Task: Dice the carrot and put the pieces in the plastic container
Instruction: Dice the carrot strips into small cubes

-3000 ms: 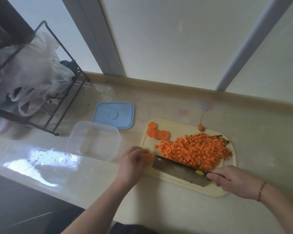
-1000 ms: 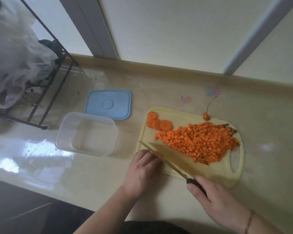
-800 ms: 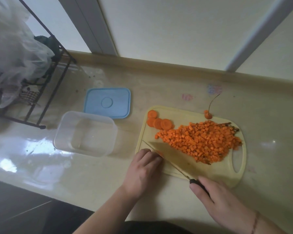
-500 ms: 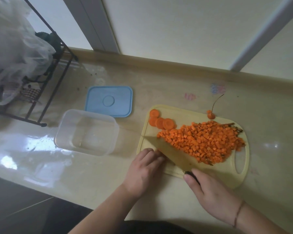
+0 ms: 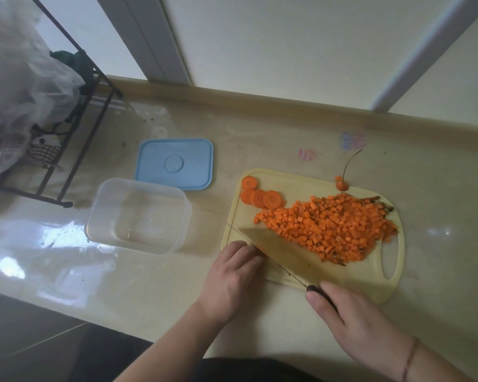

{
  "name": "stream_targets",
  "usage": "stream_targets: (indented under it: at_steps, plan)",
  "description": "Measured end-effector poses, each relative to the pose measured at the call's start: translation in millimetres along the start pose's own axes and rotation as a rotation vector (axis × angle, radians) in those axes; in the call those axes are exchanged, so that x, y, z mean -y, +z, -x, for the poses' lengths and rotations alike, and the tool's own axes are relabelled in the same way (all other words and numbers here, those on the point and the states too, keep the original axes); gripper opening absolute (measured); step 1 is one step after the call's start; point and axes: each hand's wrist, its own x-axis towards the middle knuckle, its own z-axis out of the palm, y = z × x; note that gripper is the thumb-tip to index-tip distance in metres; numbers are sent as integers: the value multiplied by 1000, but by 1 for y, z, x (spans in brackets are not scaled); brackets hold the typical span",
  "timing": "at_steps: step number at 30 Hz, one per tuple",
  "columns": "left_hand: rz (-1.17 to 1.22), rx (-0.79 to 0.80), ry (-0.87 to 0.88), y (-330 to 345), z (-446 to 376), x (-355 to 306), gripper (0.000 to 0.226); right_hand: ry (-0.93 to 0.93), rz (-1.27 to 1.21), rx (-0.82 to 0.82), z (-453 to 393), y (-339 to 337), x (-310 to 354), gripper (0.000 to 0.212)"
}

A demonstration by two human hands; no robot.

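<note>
1. Since three seconds ago, our broad steel cleaver [image 5: 293, 255] has turned from lying along the heap's near edge to slanting across the board's near left corner, and our view has swung right.
2. Our right hand [image 5: 351, 321] grips the cleaver's dark handle; our left hand [image 5: 232, 274] sits with fingers curled at the blade's left flank, and we cannot tell whether it holds anything.
3. A black wire rack [image 5: 75, 128] draped with a clear plastic bag [image 5: 25, 78] stands far left; a blue rectangular lid [image 5: 177, 164] lies flat just behind the clear plastic container [image 5: 138, 216].
4. We work on a glossy beige counter [image 5: 260, 133] against a pale panelled wall.
5. Diced orange carrot cubes [image 5: 329, 230] are heaped mid-board on the pale yellow plastic cutting board [image 5: 392, 257], with a few uncut round slices [image 5: 260, 197] at its far left corner and the carrot tip with its thin root [image 5: 342, 184] at the far edge.
6. That container sits left of the board with no carrot in it.
</note>
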Motion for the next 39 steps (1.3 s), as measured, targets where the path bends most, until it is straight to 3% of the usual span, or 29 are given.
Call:
stream_targets:
  at_steps: [5,9,14,19,21,25,39]
  plan:
    - [-5,-8,1,1,1,0,18,34,-19,15,9,5,-6,50]
    - [1,-8,14,2,1,1,15,31,15,18,-11,9,3,60]
    - [-34,0,47,0,5,6,29,25,-50,-6,-21,4,4,59]
    - [-33,-14,69,0,3,5,21,21,-90,-5,-10,2,4,59]
    - [-40,-14,86,-1,3,4,13,8,-74,-3,-6,3,6,58]
    - [-30,-10,78,-3,2,0,27,-3,-31,-2,0,3,3,56]
    - [-17,13,73,-2,5,6,19,-11,45,44,-23,3,8,56]
